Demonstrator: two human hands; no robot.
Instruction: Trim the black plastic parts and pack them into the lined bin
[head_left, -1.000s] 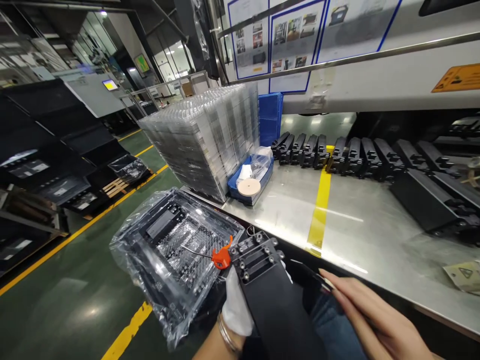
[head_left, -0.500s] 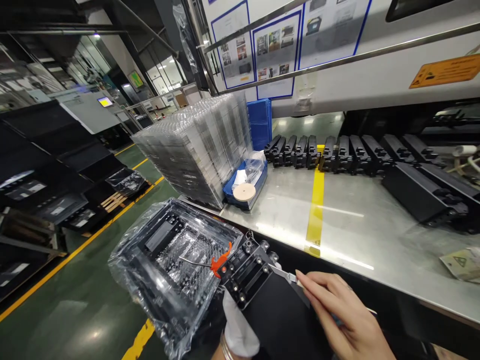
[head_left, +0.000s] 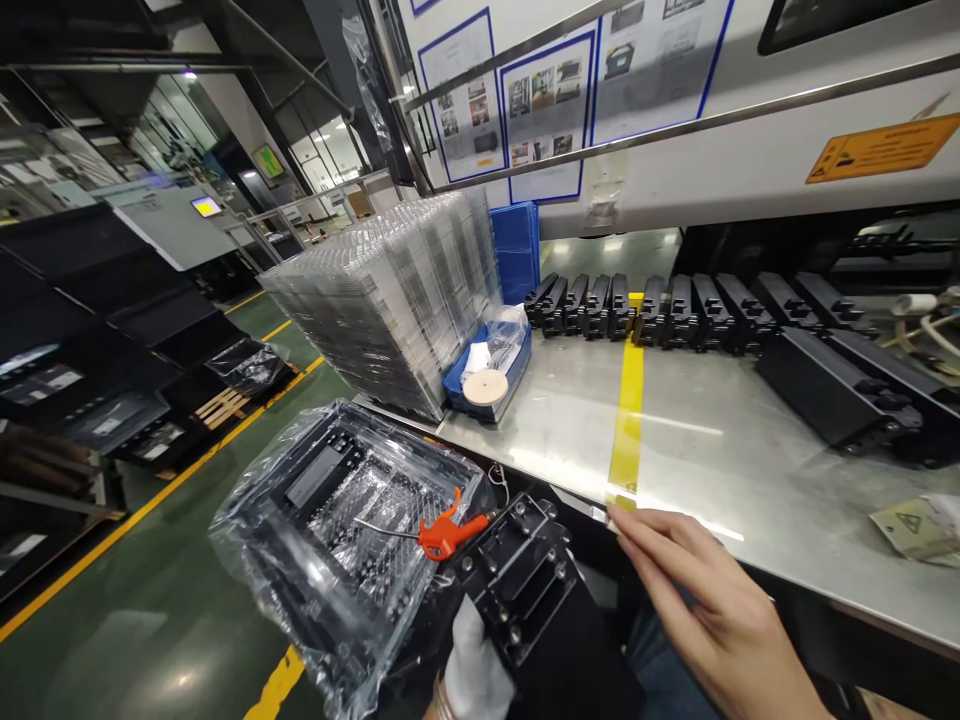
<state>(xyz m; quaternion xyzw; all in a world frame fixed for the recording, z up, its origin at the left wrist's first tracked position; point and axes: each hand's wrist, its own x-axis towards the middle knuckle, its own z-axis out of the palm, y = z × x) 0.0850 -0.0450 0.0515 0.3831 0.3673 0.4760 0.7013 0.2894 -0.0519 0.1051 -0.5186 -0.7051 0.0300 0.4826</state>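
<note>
A black part [head_left: 532, 585] with a ribbed end and round metal studs is near the bottom centre. My left hand [head_left: 474, 660], in a white glove, grips its left side; most of those fingers are hidden. Bare and to the right of the part, my right hand [head_left: 697, 590] pinches a thin metal blade [head_left: 577, 502], which is apart from the part and in front of the table edge. An orange air gun [head_left: 450, 530] with a thin metal nozzle lies just left of the part's end, over a plastic-lined black crate [head_left: 330, 540].
The metal table [head_left: 682, 410] carries a row of black parts [head_left: 675, 310], two larger ones [head_left: 840, 390] at right and a plastic packet [head_left: 919, 525]. A blue bin [head_left: 491, 395] holds a round disc beside stacked clear trays [head_left: 390, 290].
The blade in my right hand has come away from the black part, up and to the right. The part has tilted and shifted slightly right and down, uncovering more of the air gun.
</note>
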